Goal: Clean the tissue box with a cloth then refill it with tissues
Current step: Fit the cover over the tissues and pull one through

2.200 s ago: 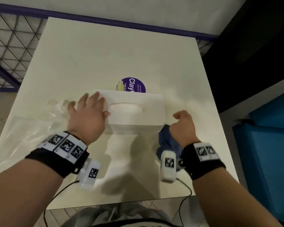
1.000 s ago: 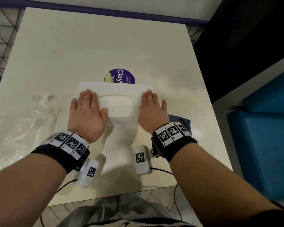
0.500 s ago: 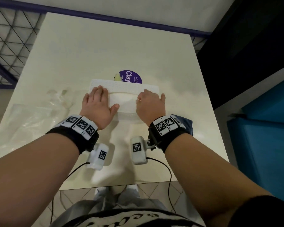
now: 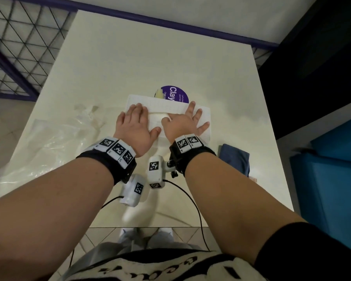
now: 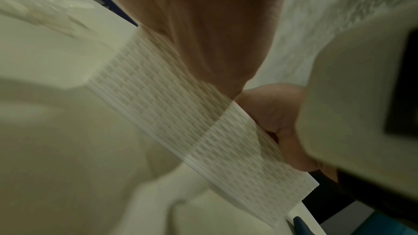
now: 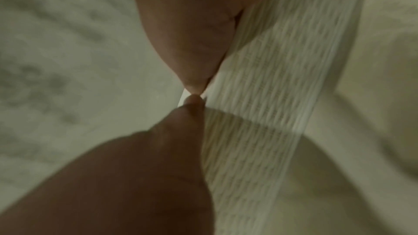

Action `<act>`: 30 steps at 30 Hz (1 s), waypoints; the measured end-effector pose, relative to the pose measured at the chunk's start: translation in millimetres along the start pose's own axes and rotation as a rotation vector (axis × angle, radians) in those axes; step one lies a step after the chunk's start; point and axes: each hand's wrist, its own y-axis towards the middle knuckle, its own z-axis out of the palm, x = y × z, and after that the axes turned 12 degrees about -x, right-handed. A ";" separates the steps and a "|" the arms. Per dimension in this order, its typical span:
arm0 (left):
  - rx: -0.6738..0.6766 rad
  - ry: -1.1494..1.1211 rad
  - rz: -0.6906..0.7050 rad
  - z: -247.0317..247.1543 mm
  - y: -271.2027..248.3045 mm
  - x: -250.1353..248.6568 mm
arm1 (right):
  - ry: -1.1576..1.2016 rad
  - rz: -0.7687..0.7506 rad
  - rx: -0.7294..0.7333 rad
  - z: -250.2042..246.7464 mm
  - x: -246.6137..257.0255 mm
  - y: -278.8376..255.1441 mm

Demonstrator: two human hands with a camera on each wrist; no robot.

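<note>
The white textured tissue box (image 4: 162,107) lies flat in the middle of the table, with white tissue (image 4: 156,118) showing in its top opening. My left hand (image 4: 134,122) lies flat on the left part of the top, fingers straight and together. My right hand (image 4: 185,122) lies on the right part with fingers spread, its thumb over the opening. The blue cloth (image 4: 234,161) sits folded on the table right of my right wrist, untouched. In the left wrist view the box's ribbed side (image 5: 181,122) runs under my palm (image 5: 203,24). The right wrist view shows the same side (image 6: 282,96), blurred.
Crumpled clear plastic wrap (image 4: 49,142) lies on the left of the cream table (image 4: 130,57). A round purple sticker (image 4: 175,94) shows just behind the box. A blue seat (image 4: 332,169) stands to the right, and a wire grid (image 4: 18,37) at the far left.
My right hand left the spot by the blue cloth and came onto the box top; its fingers, curled half a second ago, now spread flat. The left hand stayed on the box.
</note>
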 end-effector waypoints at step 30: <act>-0.231 -0.366 -0.078 -17.6 -15.5 23.6 | 0.541 0.066 -0.320 -33.3 -52.6 -26.5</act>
